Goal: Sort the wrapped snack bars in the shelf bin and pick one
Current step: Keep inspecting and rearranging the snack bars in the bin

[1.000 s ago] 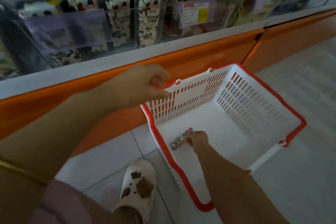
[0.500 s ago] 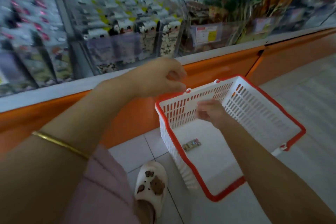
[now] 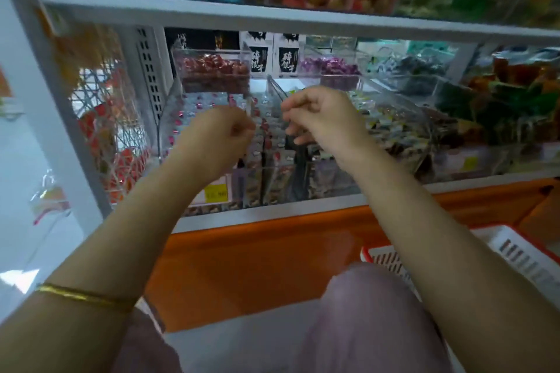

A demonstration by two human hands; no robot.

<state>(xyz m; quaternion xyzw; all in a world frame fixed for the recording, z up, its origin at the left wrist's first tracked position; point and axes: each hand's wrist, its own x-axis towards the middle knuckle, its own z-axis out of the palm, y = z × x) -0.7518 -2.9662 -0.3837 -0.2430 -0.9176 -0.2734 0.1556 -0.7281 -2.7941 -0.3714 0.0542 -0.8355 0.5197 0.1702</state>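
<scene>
- Spanning the whole view, a white shelf [image 3: 272, 21] carries clear tubs of sweets.
- Clear bin [image 3: 403, 106] sits on the lower level, straight ahead.
- White basket [image 3: 515, 254] with a red rim stands low right, near the orange base.
- Left hand [image 3: 216, 136] and right hand [image 3: 324, 118] hover side by side before the bin, fingers curled in, nothing seen in either.
- Wrapped snack bars [image 3: 272, 157] stand packed inside the bin, behind both hands.
- 1 gold bracelet [image 3: 85, 297] circles the left forearm.

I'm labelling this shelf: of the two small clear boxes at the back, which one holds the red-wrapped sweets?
The left box, next to the perforated shelf upright, holds the red ones. The right box holds purple ones.
</scene>
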